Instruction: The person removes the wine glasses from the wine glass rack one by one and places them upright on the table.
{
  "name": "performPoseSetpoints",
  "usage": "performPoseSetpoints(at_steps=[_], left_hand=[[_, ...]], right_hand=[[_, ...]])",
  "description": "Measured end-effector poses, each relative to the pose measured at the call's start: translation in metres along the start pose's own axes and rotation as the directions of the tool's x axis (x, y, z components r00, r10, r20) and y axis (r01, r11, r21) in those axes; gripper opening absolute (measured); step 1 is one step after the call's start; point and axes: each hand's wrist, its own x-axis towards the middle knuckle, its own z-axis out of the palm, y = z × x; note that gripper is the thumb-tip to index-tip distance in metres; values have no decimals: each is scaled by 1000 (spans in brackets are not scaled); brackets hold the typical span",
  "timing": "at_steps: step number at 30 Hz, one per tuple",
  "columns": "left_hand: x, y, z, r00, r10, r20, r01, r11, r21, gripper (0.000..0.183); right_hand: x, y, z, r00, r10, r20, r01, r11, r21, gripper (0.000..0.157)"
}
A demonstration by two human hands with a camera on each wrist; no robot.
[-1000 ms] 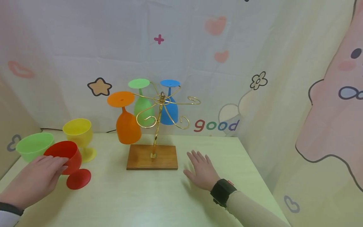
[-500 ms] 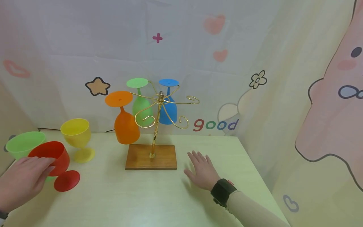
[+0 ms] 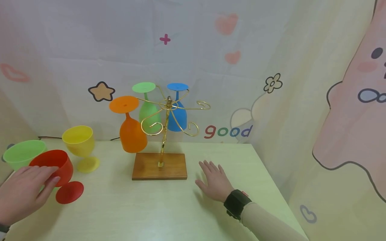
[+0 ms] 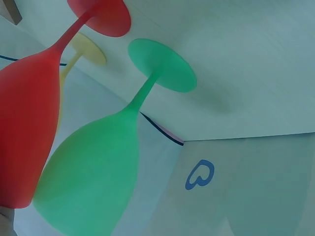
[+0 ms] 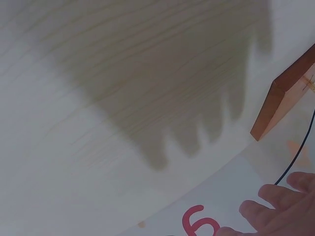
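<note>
At the table's left, my left hand [image 3: 25,192] pinches the rim of a red plastic goblet [image 3: 64,170], fingers bent over the near edge. Its round foot is down on the table. Close behind it stands a light green goblet [image 3: 24,154], partly covered by hand and red bowl. In the left wrist view, the red goblet [image 4: 29,113] and green goblet [image 4: 96,172] overlap at their bowls, feet apart. My right hand [image 3: 215,180] hovers palm down over the table, right of the rack's base, fingers spread and holding nothing; its shadow lies below.
Beyond the red goblet stands a yellow goblet [image 3: 79,142]. Mid-table, a gold wire rack [image 3: 164,140] rises from a wooden base [image 3: 175,170]. From its curled arms hang upside-down orange [image 3: 132,135], green [image 3: 149,117] and blue [image 3: 178,118] goblets. A printed curtain [image 3: 193,60] closes the back.
My left hand has shifted left with the red goblet, closer to the green one, and its thumb now sits a little farther from the fingers. The right hand stays put; the view turns slightly right.
</note>
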Motion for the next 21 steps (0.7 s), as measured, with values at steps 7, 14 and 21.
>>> performPoseSetpoints(at_steps=[7,14,21], left_hand=[[4,6,-4,981,36,-188,-51,996,-75,56],[28,27,-19,956,116,-269,-162,975,-154,69],[57,61,-31,921,251,-298,-295,949,-110,82]], right_hand=[[-1,0,0,1000,4,10,-4,1000,2,70],[0,-3,-1,1000,-2,10,2,1000,3,70],[2,-4,2,1000,-4,14,4,1000,6,71]])
